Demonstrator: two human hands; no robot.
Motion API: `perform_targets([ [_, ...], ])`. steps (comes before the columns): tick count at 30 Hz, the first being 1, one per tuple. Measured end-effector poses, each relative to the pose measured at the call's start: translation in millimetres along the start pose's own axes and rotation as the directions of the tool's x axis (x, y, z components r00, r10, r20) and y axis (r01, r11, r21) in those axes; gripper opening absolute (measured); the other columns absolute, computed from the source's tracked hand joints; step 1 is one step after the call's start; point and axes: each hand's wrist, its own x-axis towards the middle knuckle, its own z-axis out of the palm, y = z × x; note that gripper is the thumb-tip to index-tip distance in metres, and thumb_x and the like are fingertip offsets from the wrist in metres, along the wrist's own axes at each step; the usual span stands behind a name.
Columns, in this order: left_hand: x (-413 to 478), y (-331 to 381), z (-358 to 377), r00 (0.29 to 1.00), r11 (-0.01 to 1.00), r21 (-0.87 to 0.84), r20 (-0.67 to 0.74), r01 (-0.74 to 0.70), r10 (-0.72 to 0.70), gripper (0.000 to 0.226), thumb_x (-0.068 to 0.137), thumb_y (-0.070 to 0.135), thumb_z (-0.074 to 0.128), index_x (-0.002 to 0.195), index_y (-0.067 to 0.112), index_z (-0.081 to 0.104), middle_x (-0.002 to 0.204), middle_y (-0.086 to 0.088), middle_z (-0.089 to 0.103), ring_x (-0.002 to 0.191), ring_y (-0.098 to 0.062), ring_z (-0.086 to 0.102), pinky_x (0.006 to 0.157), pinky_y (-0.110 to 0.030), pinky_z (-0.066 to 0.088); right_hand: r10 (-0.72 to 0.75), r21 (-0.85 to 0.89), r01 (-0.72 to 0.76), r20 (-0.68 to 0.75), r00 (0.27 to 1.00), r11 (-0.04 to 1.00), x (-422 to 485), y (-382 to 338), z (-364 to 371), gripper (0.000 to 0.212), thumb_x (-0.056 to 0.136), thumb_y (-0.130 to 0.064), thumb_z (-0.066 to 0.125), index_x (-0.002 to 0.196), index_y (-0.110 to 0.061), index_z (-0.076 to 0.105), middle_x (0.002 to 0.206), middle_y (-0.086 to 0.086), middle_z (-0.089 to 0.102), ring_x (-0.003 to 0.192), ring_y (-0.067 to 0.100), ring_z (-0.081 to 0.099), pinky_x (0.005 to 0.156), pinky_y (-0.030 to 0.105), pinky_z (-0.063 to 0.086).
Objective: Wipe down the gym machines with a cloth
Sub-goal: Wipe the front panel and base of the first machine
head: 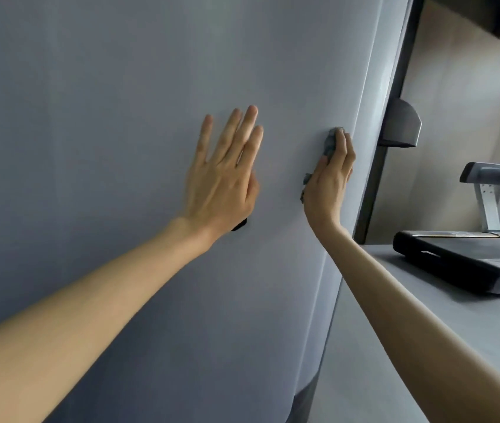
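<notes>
Where the small crumpled grey cloth lies: flat against the broad pale grey-blue machine panel, close to the panel's right edge, under the fingers of the right hand.
Right hand: fingers straight and together, pointing up, pressing the cloth to the panel; bits of cloth show above the fingertips and beside the thumb.
Left hand: holds nothing, fingers spread wide, laid against the panel left of the cloth; firm contact cannot be told.
Key relation: the panel's long axis runs upright, and nearly all its face lies left of and below the cloth, so the next stroke likely goes down or leftward; the right hand is the nearer, already on the cloth.
Dark piece: small, black, showing under the left hand's heel; what it is cannot be told.
Past the right edge: a dark upright post and a black treadmill deck, well apart from both hands.
</notes>
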Motion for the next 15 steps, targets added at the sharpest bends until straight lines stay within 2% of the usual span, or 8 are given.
perform_targets([
  [1,4,1,3,1.000,1.000,0.004,0.006,-0.004,0.004,0.056,0.091,0.014,0.041,0.144,-0.001,0.040,0.158,-0.016,0.028,0.147,-0.031,0.026,0.120,-0.052,0.005,0.074,0.022,-0.073,-0.014,0.997,0.997,6,4,-1,0.048,0.103,-0.009,0.030,0.151,-0.015,0.027,0.158,0.001,0.019,0.142,0.023,0.023,0.105,0.044,0.043],
  [3,9,-2,9,1.000,1.000,0.011,-0.003,-0.017,0.017,0.051,0.090,0.010,0.044,0.140,-0.001,0.044,0.157,-0.016,0.032,0.145,-0.032,0.030,0.120,-0.052,0.011,0.148,0.040,-0.147,-0.040,0.988,0.988,12,4,2,0.050,0.103,-0.004,0.029,0.152,-0.013,0.026,0.159,0.003,0.019,0.145,0.026,0.018,0.113,0.049,0.032],
  [6,10,-1,15,0.999,0.999,0.033,-0.035,-0.014,0.015,0.047,0.089,0.008,0.048,0.135,-0.001,0.049,0.155,-0.016,0.036,0.143,-0.033,0.034,0.120,-0.051,0.017,0.127,0.080,-0.123,-0.053,0.990,0.989,8,-4,8,0.049,0.103,-0.002,0.030,0.151,-0.010,0.026,0.160,0.004,0.019,0.148,0.024,0.012,0.121,0.038,0.017],
  [8,9,1,17,0.998,0.999,0.041,-0.057,-0.006,0.008,0.047,0.088,0.009,0.051,0.134,0.000,0.051,0.154,-0.015,0.037,0.142,-0.032,0.034,0.120,-0.050,0.018,-0.101,0.134,0.097,0.022,0.995,0.986,-1,-13,14,0.047,0.103,-0.002,0.035,0.150,-0.007,0.030,0.159,0.006,0.022,0.149,0.023,0.011,0.122,0.031,0.013],
  [10,8,3,18,0.998,0.999,0.034,-0.064,-0.004,0.006,0.047,0.089,0.010,0.050,0.134,0.000,0.050,0.154,-0.015,0.036,0.143,-0.032,0.033,0.120,-0.050,0.018,-0.387,0.127,0.373,0.116,0.915,0.919,-9,-19,20,0.048,0.100,0.003,0.041,0.148,-0.003,0.035,0.157,0.009,0.028,0.149,0.027,0.015,0.122,0.039,0.019],
  [11,8,3,18,0.998,0.999,0.036,-0.063,-0.006,0.009,0.047,0.090,0.010,0.049,0.135,0.000,0.050,0.154,-0.016,0.036,0.143,-0.032,0.033,0.120,-0.051,0.018,-0.453,0.115,0.440,0.134,0.881,0.890,-10,-19,21,0.048,0.099,0.004,0.043,0.146,-0.003,0.038,0.155,0.010,0.030,0.148,0.028,0.019,0.120,0.043,0.023],
  [13,5,1,19,0.997,0.998,0.064,-0.070,-0.012,0.017,0.047,0.093,0.012,0.045,0.138,-0.001,0.048,0.155,-0.017,0.035,0.144,-0.033,0.032,0.120,-0.051,0.019,-0.361,0.099,0.356,0.048,0.931,0.929,-3,-15,20,0.045,0.101,-0.001,0.043,0.146,-0.005,0.039,0.154,0.010,0.033,0.146,0.027,0.024,0.119,0.040,0.026],
  [15,3,1,20,0.997,0.998,0.069,-0.078,-0.012,0.017,0.047,0.096,0.013,0.042,0.140,-0.001,0.046,0.155,-0.017,0.034,0.144,-0.033,0.031,0.120,-0.051,0.019,-0.024,0.145,0.038,-0.100,0.995,0.989,15,4,16,0.043,0.104,-0.009,0.038,0.146,-0.010,0.038,0.153,0.008,0.033,0.143,0.024,0.028,0.116,0.041,0.031],
])
